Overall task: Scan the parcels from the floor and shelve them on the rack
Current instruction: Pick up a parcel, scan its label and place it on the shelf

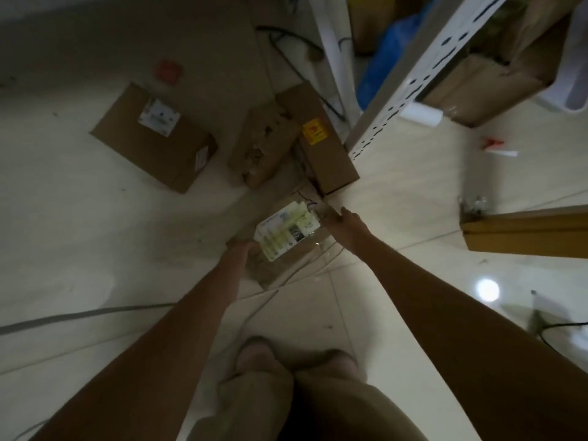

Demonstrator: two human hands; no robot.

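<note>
On floor (95, 249) beside rack (429, 65), left hand (241, 246), right hand (342, 219) grip labelled parcel (286, 237).

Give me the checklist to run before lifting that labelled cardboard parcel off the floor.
1. Both hands at the brown cardboard parcel with the white label: ok. The left hand is at its near-left edge and the right hand is at its far-right corner.
2. Grip closed: cannot tell, the fingers are too dim.
3. Label facing up for scanning: ok.
4. Scanner ready: cannot tell, none shows.
5. Pale grey floor cable clear of the parcel: not ok, it runs up to the near side.
6. Brown box with a yellow sticker clear of the parcel: cannot tell, it sits close at the far corner.
</note>
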